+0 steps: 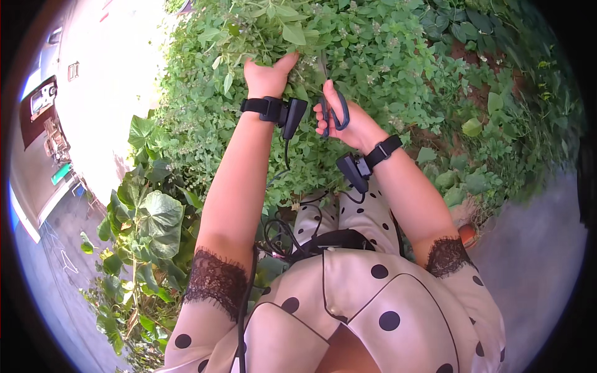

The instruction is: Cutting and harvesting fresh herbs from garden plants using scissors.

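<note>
My left hand is among the leaves at the top of the view, around a bunch of leafy green stems. Its thumb points up and to the right, while foliage hides the other fingers. In my right hand is a pair of scissors with dark loop handles. The thumb sits at one loop and the fingers at the other. Their narrow blades point up into the plants, just right of my left hand; leaves partly cover the tips. Dense small-leaved herb plants surround both hands.
Black strapped devices are on both wrists, with a cable looping at my waist. A broad-leaved vine grows at lower left. Bare soil shows at right, and an orange-red pot stands near my right elbow. Sunlit paving lies left.
</note>
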`<state>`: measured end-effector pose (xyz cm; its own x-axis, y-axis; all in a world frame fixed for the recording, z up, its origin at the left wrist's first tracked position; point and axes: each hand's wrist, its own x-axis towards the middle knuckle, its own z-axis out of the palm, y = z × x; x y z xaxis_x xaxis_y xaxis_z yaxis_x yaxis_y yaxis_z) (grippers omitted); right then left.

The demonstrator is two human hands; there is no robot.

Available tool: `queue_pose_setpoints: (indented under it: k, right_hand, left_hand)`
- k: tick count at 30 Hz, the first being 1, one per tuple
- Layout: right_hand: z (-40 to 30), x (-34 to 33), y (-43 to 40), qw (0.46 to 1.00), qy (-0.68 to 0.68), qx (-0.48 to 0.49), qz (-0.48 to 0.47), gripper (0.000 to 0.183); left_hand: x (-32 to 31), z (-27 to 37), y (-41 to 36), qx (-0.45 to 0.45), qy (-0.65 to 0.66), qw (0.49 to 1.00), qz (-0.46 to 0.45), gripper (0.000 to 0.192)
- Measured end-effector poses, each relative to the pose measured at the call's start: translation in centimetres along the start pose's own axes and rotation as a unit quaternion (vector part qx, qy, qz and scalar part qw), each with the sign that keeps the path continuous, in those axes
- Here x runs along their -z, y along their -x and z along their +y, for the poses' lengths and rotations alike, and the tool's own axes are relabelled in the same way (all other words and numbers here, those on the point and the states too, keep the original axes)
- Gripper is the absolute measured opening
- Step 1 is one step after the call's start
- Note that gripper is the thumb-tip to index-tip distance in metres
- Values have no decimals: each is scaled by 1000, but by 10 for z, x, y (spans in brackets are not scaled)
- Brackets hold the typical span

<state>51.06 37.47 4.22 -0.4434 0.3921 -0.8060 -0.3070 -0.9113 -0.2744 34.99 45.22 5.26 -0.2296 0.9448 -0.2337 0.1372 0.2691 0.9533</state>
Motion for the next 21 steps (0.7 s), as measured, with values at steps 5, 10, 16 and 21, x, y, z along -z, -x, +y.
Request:
queue_pose_setpoints:
  k: [5, 10, 16, 21]
  right_hand:
    - [-19, 10, -20, 999, 9, -23, -24, 75]
    - [-33, 10, -45, 998, 49, -31, -37, 79]
    - [-38, 7, -58, 996, 84, -9, -19, 70]
    - [-31, 6, -39, 991, 128, -8, 24, 65]
  left_hand:
    - [-1, -1, -18, 92, 79, 992, 44, 35]
    - [8, 1, -16, 74, 63, 992, 83, 31]
    - [17, 0, -14, 96, 61, 990, 81, 29]
    - [34, 15, -12, 115, 19, 984, 132, 38]
